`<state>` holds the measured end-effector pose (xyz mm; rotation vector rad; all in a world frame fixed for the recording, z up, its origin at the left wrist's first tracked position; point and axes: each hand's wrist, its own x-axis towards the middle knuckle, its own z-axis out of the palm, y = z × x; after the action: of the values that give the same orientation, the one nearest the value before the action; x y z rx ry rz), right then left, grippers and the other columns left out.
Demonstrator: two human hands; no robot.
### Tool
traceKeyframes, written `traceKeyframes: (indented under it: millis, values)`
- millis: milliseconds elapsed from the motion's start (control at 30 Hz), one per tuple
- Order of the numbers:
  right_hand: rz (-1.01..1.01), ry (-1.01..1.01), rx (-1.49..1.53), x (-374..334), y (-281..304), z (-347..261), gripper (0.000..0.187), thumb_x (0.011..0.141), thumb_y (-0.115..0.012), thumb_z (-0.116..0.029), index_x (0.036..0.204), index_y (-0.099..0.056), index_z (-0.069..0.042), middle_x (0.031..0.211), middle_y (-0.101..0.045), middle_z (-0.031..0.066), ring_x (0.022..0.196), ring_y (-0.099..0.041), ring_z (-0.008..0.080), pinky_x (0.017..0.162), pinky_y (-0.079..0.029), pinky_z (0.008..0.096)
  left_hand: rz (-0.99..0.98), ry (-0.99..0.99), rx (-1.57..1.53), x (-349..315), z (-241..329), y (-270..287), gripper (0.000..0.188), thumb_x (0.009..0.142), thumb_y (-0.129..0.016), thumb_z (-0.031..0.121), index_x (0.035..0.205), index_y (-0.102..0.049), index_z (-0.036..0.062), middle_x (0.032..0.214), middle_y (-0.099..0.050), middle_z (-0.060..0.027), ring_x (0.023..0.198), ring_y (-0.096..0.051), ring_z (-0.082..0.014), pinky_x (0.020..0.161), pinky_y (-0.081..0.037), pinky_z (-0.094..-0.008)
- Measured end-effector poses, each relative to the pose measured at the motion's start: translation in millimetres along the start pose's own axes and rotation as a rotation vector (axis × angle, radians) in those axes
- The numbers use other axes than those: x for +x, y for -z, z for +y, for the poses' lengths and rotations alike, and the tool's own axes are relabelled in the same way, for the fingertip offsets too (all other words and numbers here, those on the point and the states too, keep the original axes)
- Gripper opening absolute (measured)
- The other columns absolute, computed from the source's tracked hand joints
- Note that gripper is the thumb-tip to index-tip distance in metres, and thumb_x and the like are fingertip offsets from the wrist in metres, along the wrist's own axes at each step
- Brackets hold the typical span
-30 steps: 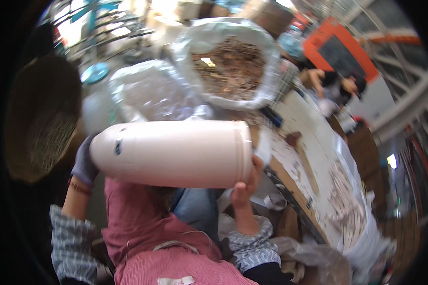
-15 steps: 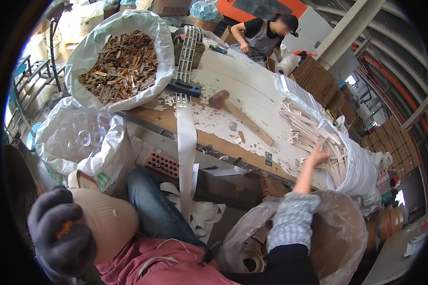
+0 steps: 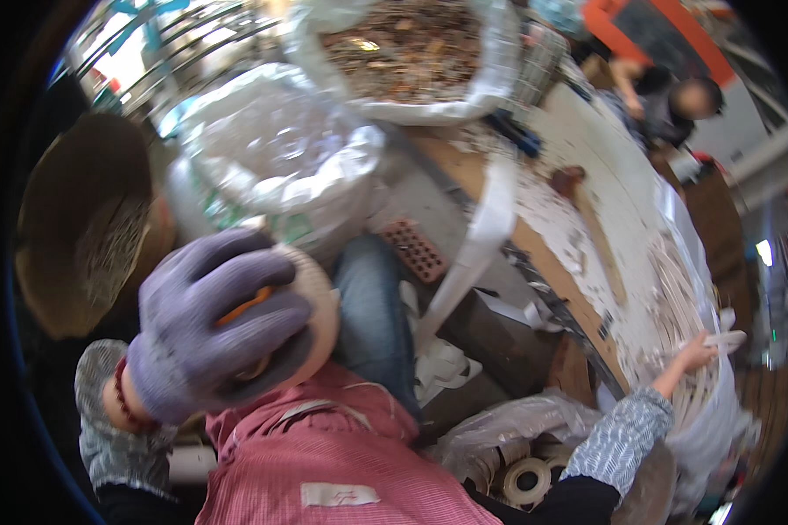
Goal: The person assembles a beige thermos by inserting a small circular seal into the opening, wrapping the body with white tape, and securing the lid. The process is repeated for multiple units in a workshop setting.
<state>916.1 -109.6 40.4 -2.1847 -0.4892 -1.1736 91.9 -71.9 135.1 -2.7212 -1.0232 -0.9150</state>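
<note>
Worktable (image 3: 626, 203) bears a white bag (image 3: 707, 429) of pale strips (image 3: 674, 284), right hand (image 3: 694, 353) gripping some.

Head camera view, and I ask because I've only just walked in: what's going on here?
The person's gloved left hand grips a pale pink, rounded container near the lap. The bare right hand is out at a heap of pale strips on the table, and appears to hold some. A mallet lies there untouched. A co-worker is beyond the table.
</note>
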Motion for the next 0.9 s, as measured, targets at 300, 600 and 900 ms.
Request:
traceKeyframes:
  millis: [300, 600, 900]
  values:
    - [-0.554, 0.061, 1.414, -210, 202, -341, 0.034, 0.095, -0.058, -0.021, 0.120, -0.048, 0.000, 0.077, -0.049, 0.0022, 0.058, -0.045, 0.0074, 0.051, -0.042, 0.0234, 0.190, 0.077, 0.043, -53, 10, 4, 0.027, 0.062, -0.078, 0.017, 0.087, -0.068, 0.0131, 0.095, -0.064, -0.0090, 0.088, -0.066, -0.0302, 0.069, -0.056, -0.0386]
    - [-1.853, -0.638, 2.072, -401, 378, -430, 0.027, 0.096, -0.044, -0.008, 0.121, -0.043, 0.000, 0.057, -0.036, -0.0026, 0.045, -0.031, 0.0058, 0.044, -0.033, 0.0233, 0.079, -0.004, -0.068, -92, 10, 9, 0.032, 0.064, -0.073, 0.027, 0.094, -0.069, 0.0180, 0.105, -0.061, -0.0073, 0.100, -0.062, -0.0327, 0.078, -0.058, -0.0426]
    - [-2.275, -0.509, 1.635, -415, 395, -432, 0.035, 0.095, -0.046, -0.011, 0.127, -0.040, 0.001, 0.085, -0.062, 0.0135, 0.083, -0.061, 0.0197, 0.077, -0.051, 0.0326, 0.075, -0.070, -0.386, -118, 6, 7, 0.043, 0.074, -0.068, 0.022, 0.116, -0.061, 0.0141, 0.117, -0.058, -0.0094, 0.113, -0.057, -0.0310, 0.096, -0.050, -0.0460]
